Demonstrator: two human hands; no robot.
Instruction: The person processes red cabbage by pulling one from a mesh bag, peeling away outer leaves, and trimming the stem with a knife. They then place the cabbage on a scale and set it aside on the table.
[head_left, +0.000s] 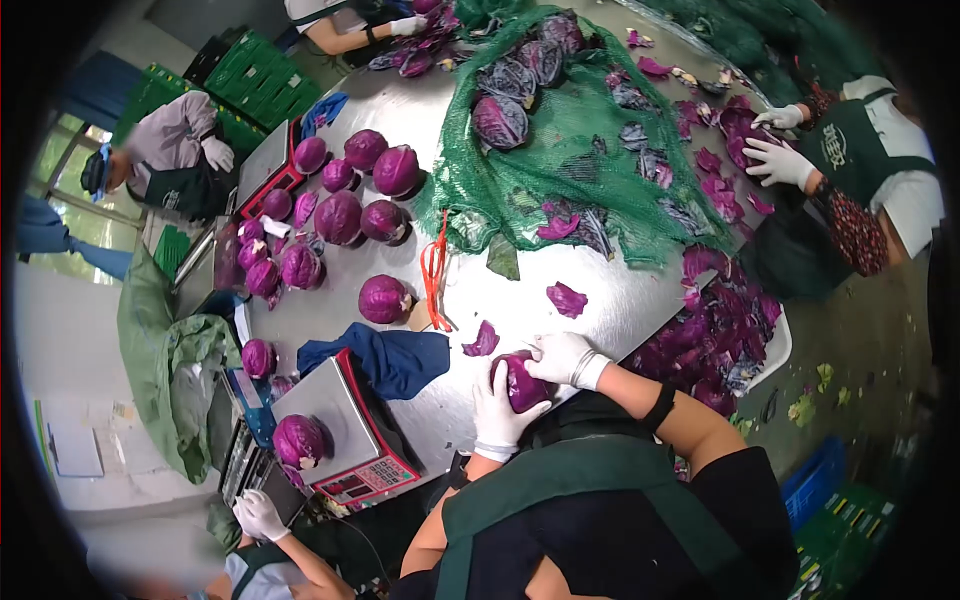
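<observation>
My left hand (497, 412), in a white glove, cups a small red cabbage (522, 383) from below and the left, at the near edge of the steel table (600, 300). On the cabbage's top right rests my right hand (562, 358), also gloved, its fingers curled over the outer leaves. Both hands grip the same head, just in front of my green apron. Two torn purple leaves (483, 341) lie on the table right beyond my hands.
A scale (345, 425) bearing a cabbage (300, 440) stands to the left, with a blue cloth (392, 362) beside it. Several cabbages (340, 217) sit further left. A green net sack (580, 150) holds more. Leaf scraps (715, 340) are heaped at right. Co-workers' gloved hands (778, 160) work around the table.
</observation>
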